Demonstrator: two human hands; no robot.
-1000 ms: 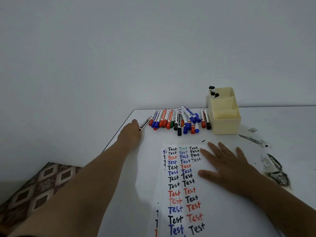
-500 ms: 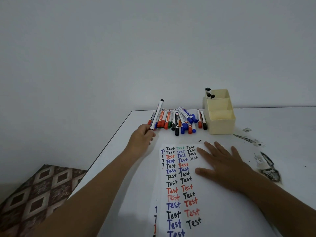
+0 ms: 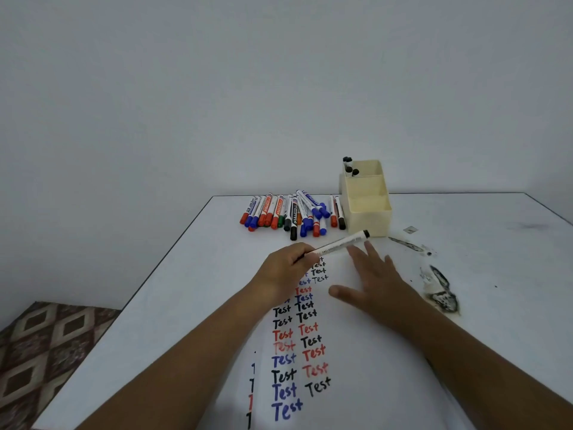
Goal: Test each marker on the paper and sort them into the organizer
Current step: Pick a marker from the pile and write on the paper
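My left hand grips a white marker with a black end and holds it over the top of the paper, slanting up to the right. Beside it my right hand lies flat on the paper with the fingers spread. Rows of the word "Test" in black, red and blue cover the sheet. A pile of red, blue, black and green markers lies at the table's far edge. To its right stands the cream organizer, with black-capped markers in its rear compartment.
The white table ends in a dark edge on the left, with a patterned floor below it. Black ink smudges and crumpled scraps lie to the right of the paper. A plain wall rises behind the table.
My left hand picked a marker from the left end of the pile, lifted it and brought it back right over the top of the paper. My right hand stayed on the sheet.
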